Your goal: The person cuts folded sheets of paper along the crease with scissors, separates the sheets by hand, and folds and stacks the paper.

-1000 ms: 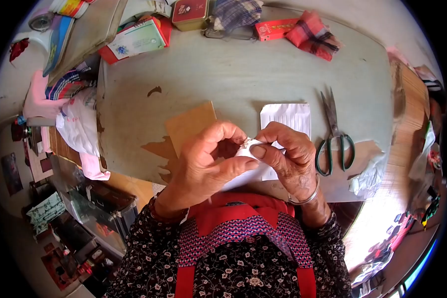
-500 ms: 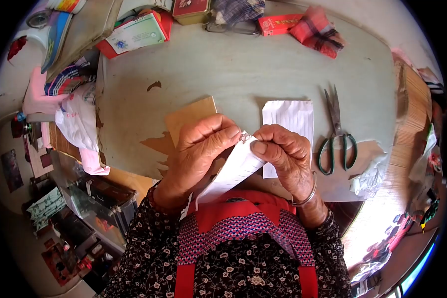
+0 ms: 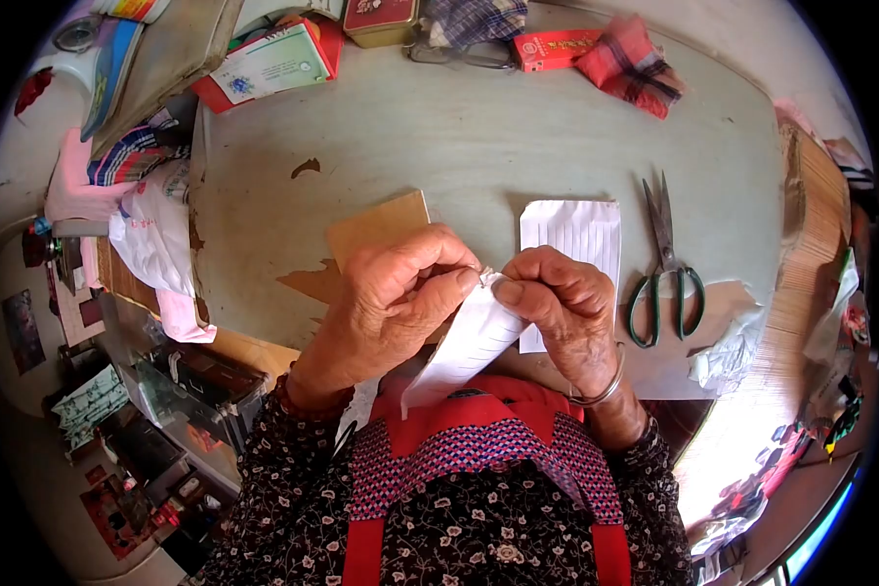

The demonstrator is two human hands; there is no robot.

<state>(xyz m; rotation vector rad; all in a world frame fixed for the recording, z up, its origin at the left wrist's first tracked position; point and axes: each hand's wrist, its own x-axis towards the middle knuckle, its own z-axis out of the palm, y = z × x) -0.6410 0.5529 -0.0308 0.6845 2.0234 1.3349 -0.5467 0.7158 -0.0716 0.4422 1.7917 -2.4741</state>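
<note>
Both hands meet over the table's near edge at the top end of a strip of lined paper [image 3: 474, 332]. My left hand [image 3: 391, 298] pinches the crumpled tip of the strip between thumb and forefinger. Right beside it, my right hand [image 3: 562, 298] grips the same end, thumb on top and fingers curled under. The strip hangs down toward the red apron [image 3: 518, 396]. Under and beyond my right hand lies a lined sheet [image 3: 571, 230]. A piece of brown card [image 3: 376, 227] lies behind my left hand. Scissors with dark green handles [image 3: 666, 269] rest to the right, blades pointing away.
Along the table's far side are a green-and-white box [image 3: 273, 70], a tin [image 3: 381, 21], glasses [image 3: 464, 54], a red box [image 3: 555, 49] and a red checked cloth [image 3: 632, 68]. Crumpled clear plastic [image 3: 728, 347] lies at the near right. A white plastic bag [image 3: 156, 230] hangs at the left.
My left hand's fingers have shifted slightly at the crumpled tip, and its wrist has moved a little left. The strip's lower end has swung slightly right. My right hand keeps its grip.
</note>
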